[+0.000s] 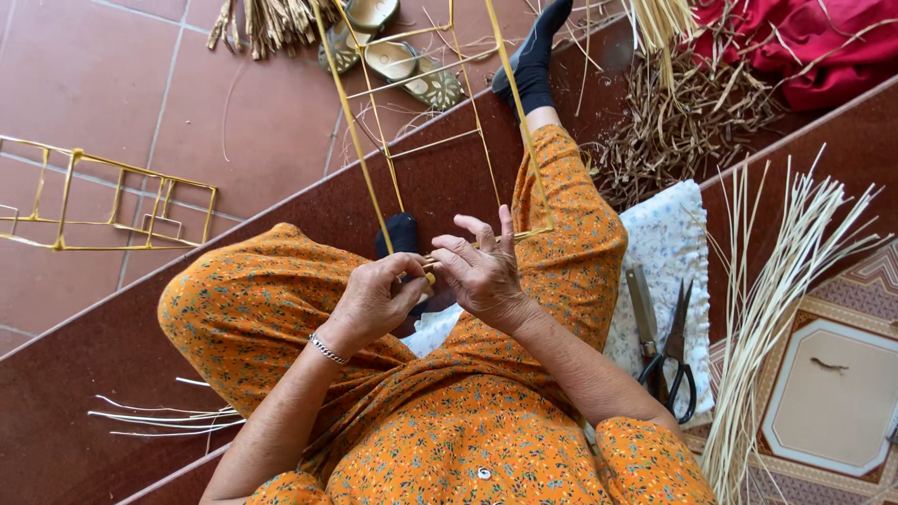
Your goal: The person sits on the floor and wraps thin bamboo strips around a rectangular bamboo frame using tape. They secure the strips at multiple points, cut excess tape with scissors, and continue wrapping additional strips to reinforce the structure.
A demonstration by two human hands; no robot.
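1. Setting: a floor of red-brown tiles point(84, 65) with a darker polished step running across it; the person sits on the step in orange flowered clothing, legs out, dark socks on.
2. Work in hand: an open frame of yellow cane rods point(430, 103) stands between the legs and leans away toward the sandals point(402, 56). Its lower corner comes up to the hands.
3. Left hand point(374, 299): fingers closed round the near end of a rod, at the frame's lower bar. A bracelet sits on that wrist.
4. Right hand point(482, 271): thumb and forefinger pinched on the same joint, touching the left hand; the other fingers are spread and lifted.
5. Progress, as judged: the frame's skeleton is joined, but no weaving fills its sides, so most of the covering appears to be left. A second, similar bare frame point(103, 201) lies well apart on the tiles.
6. Materials: a sheaf of pale cane strips point(776, 281) lies near the right elbow; a few loose strips point(159, 416) lie by the left arm.
7. Tools: scissors point(675, 351) and a flat blade rest on a flowered cloth point(669, 234), untouched.
8. Offcuts are heaped beside a red cloth point(814, 42).
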